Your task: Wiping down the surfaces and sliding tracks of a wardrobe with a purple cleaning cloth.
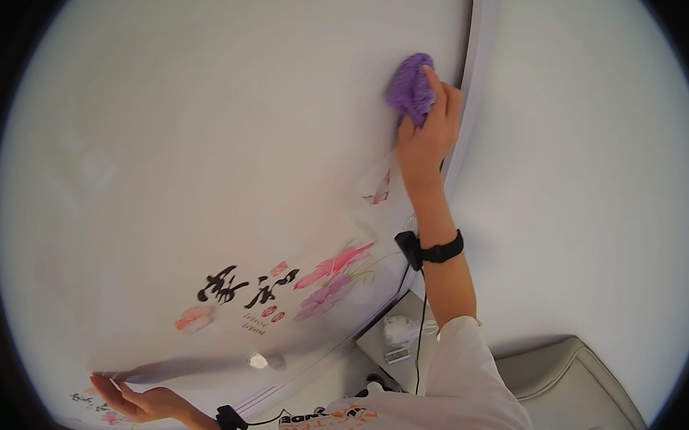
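My right hand (434,130) is closed around a bunched purple cloth (411,89) and presses it to a white panel (234,110), close to the panel's right-hand edge. The arm reaches far up, with a black strap (440,248) on the forearm. Low on the left, my left hand (140,402) has its fingers stretched out and holds nothing. Its fingertips are beside the panel; whether they touch it I cannot tell. Pink and purple flowers (330,283) and black brush-style lettering (226,285) decorate the panel's lower part.
A pale trim strip (463,105) borders the panel, beside a plain white wall (577,171). At lower right are a grey padded seat (564,386) and a small surface bearing a crumpled white bag (402,330). A black cable (420,341) hangs from the forearm strap.
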`<state>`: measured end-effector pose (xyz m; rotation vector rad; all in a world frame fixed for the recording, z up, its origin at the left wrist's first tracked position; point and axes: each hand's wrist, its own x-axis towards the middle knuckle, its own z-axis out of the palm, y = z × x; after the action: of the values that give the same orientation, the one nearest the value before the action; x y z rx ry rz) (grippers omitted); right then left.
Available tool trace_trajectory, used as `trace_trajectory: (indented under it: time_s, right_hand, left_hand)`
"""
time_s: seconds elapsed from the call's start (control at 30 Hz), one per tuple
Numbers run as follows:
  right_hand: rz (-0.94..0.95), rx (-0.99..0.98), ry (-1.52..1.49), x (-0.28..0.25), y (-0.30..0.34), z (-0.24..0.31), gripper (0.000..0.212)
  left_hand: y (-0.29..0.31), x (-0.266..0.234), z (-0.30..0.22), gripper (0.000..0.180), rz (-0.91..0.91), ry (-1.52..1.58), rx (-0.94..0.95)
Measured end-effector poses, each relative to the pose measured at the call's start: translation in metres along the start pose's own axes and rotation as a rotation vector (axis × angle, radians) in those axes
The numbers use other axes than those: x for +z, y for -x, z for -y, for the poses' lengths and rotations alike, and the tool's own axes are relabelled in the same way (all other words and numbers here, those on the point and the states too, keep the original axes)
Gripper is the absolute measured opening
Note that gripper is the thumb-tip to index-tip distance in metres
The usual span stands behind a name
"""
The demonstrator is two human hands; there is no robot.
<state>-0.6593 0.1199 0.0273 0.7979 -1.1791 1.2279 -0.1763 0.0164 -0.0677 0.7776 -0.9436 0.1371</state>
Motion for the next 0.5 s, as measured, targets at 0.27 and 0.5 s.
trace_trajectory:
  time_s: [0.27, 0.5]
  right_hand:
    - [0.064, -0.064, 0.251, 0.003, 0.013, -0.08, 0.061]
    - [0.113, 0.098, 0.395, -0.011, 0.038, -0.063, 0.05]
  left_hand:
    - [-0.005, 0.001, 0.002, 0.037, -0.056, -0.094, 0.121]
    - [-0.005, 0.001, 0.0, 0.04, -0.039, 0.032, 0.0]
